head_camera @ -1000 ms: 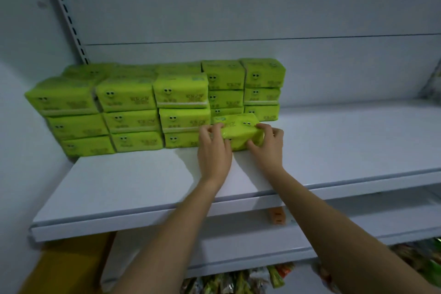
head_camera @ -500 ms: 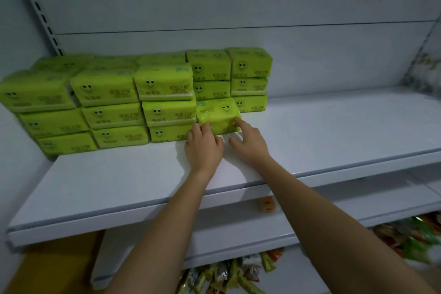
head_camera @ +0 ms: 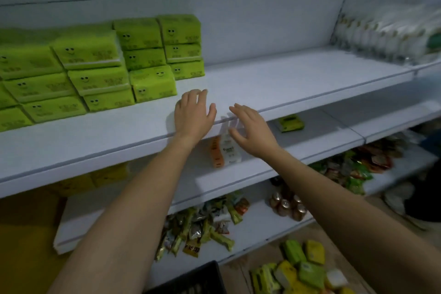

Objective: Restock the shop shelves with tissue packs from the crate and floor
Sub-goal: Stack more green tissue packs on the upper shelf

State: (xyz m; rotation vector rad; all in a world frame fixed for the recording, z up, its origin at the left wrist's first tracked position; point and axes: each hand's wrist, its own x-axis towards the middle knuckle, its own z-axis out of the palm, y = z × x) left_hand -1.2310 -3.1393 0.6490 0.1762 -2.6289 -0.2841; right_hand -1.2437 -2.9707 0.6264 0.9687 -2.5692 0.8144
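White shop shelving fills my view, and both of my arms reach toward the upper shelf (head_camera: 286, 83). My left hand (head_camera: 193, 114) hangs over its front edge, fingers spread and loose, holding nothing; I cannot tell whether the palm touches the board. My right hand (head_camera: 250, 131) is just beside it, a little lower, in front of the shelf lip, also empty with its fingers straight.

Just beyond the left fingertips, apart from them, sits the nearest tissue pack (head_camera: 152, 83). It closes the right end of the stack of green packs (head_camera: 95, 74), which runs off to the left of that hand and back to the wall.

Under the right hand, on the lower shelf, a white and orange pack (head_camera: 224, 150) stands upright, and a small green pack (head_camera: 290, 123) lies flat to the right of that hand. Below my forearms are heaped snack packets (head_camera: 202, 224) and some cans (head_camera: 286, 205). Loose packs (head_camera: 298, 267) lie on the floor by my right forearm, and a corner of the dark crate (head_camera: 191, 279) shows between my arms. Blurred bottles (head_camera: 381, 36) stand far off to the right.
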